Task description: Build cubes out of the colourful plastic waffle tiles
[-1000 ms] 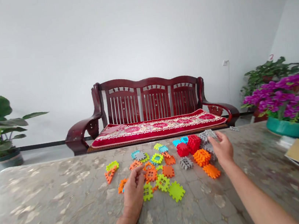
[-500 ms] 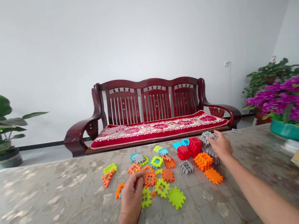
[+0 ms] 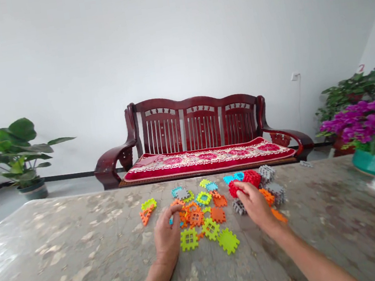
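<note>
Since a moment ago the right hand (image 3: 256, 206) has swung left from the grey pieces (image 3: 273, 184) to the red block (image 3: 232, 190) mid-table. Its fingertips rest on the block, but its hold is unclear. The left hand (image 3: 166, 237) curls beside the orange tiles (image 3: 195, 216), half hiding a blue piece (image 3: 171, 220), and its grip cannot be made out.

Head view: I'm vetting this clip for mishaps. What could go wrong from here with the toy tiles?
The right hand reaches the red block close by the orange stack and grey stack; its wrist might topple them. The left hand sits against overlapping orange tiles, so lifting one could drag neighbours. A small grey piece lies near the far edge of the table and might get swept off.
</note>
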The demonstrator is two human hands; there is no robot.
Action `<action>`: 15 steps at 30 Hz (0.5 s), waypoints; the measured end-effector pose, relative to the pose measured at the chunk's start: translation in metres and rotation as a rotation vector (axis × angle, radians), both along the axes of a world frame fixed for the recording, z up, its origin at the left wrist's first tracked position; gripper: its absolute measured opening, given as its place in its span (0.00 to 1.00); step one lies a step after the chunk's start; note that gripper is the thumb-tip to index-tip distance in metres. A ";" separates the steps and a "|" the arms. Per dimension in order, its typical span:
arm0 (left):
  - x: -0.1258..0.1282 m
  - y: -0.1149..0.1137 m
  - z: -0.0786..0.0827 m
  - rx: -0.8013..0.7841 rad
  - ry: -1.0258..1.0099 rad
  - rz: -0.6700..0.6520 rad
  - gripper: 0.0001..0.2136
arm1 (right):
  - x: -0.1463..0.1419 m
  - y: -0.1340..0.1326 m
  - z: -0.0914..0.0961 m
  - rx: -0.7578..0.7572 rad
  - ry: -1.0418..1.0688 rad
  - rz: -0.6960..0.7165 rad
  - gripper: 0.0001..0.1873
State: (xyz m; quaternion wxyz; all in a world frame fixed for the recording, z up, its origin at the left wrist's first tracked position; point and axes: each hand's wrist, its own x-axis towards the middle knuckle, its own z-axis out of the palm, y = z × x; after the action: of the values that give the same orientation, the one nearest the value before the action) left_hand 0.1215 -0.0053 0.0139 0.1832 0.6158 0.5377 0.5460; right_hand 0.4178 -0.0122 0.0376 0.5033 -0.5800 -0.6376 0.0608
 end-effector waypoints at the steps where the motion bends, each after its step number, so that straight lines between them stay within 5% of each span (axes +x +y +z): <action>1: -0.008 0.004 0.004 0.012 0.021 0.064 0.14 | -0.015 -0.001 -0.006 -0.019 -0.056 0.045 0.20; 8: -0.069 0.027 0.018 -0.286 0.453 0.432 0.25 | -0.071 0.047 -0.020 -0.265 -0.425 -0.005 0.27; 11: -0.077 0.033 0.009 -0.473 0.571 0.414 0.29 | -0.076 0.078 -0.014 -0.445 -0.549 -0.112 0.30; 15: -0.075 0.036 -0.001 -0.526 0.716 0.315 0.29 | -0.077 0.105 -0.016 -0.533 -0.589 -0.106 0.31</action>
State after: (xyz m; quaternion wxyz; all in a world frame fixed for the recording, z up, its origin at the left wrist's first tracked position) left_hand 0.0467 0.0310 0.0127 0.0510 0.6089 0.7742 0.1654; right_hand 0.3410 0.0924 0.0215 0.1337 -0.7148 -0.6858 0.0292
